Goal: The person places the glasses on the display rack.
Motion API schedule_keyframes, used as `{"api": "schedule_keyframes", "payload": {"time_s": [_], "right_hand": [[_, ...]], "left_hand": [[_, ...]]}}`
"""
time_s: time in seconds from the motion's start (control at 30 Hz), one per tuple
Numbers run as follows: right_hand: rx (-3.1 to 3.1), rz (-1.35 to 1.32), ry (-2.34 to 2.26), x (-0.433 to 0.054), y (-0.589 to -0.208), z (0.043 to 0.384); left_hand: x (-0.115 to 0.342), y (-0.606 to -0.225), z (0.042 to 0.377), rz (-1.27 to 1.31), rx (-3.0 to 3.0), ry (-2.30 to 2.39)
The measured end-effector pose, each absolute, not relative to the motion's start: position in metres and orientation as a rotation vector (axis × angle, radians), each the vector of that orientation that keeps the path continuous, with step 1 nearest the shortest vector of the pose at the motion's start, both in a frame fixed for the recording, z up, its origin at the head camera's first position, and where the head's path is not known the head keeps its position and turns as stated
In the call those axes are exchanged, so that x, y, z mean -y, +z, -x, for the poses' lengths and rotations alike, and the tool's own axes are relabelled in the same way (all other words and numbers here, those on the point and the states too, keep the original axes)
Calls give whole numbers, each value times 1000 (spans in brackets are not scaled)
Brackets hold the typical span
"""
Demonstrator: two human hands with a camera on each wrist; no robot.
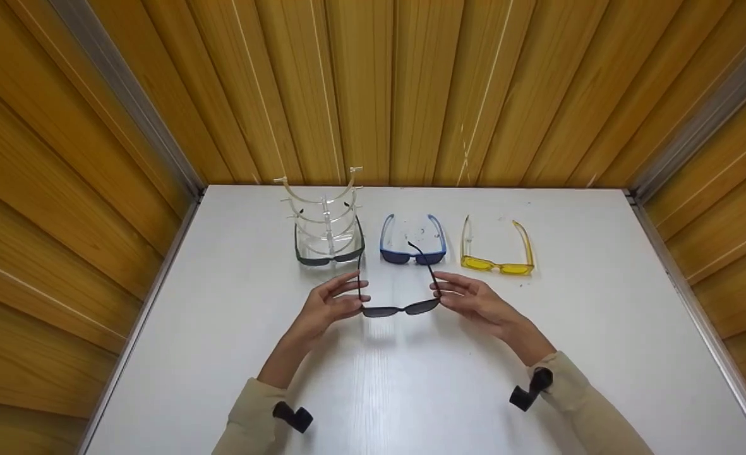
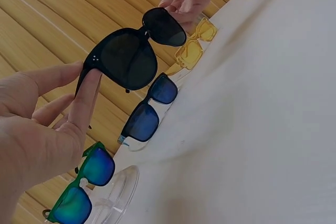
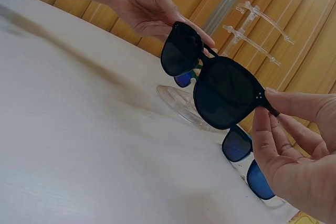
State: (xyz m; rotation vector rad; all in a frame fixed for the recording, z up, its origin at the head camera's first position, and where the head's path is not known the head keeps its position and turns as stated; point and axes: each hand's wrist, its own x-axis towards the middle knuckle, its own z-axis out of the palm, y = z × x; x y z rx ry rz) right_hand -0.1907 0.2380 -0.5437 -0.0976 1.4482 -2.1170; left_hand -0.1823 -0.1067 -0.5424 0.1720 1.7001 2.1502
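Note:
Black sunglasses [image 1: 380, 311] with dark lenses are held up over the table between both hands, temples unfolded and pointing away from me. My left hand [image 1: 330, 306] pinches them at the left hinge, thumb on one side and fingers on the other. At the opposite hinge, my right hand [image 1: 479, 305] pinches the frame the same way. In the left wrist view the dark lens [image 2: 128, 59] shows three small dots near the hinge. Beyond the left hand, green-framed sunglasses [image 1: 314, 261] with mirrored lenses sit low on a clear tiered display stand [image 1: 328, 218].
Blue sunglasses [image 1: 397, 258] lie with temples spread at the back middle of the white table [image 1: 373, 392]. Yellow glasses [image 1: 515, 270] lie to their right. Wood-patterned walls [image 1: 423, 95] close off the back and sides. The stand's upper clear arms rise at the back left.

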Motion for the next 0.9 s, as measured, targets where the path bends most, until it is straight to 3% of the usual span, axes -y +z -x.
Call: {"api": "schedule_keyframes", "payload": {"time_s": [0.9], "right_hand": [[-1488, 104, -2095, -194, -534, 210]], "left_hand": [[141, -535, 179, -65, -1760, 2217]]}}
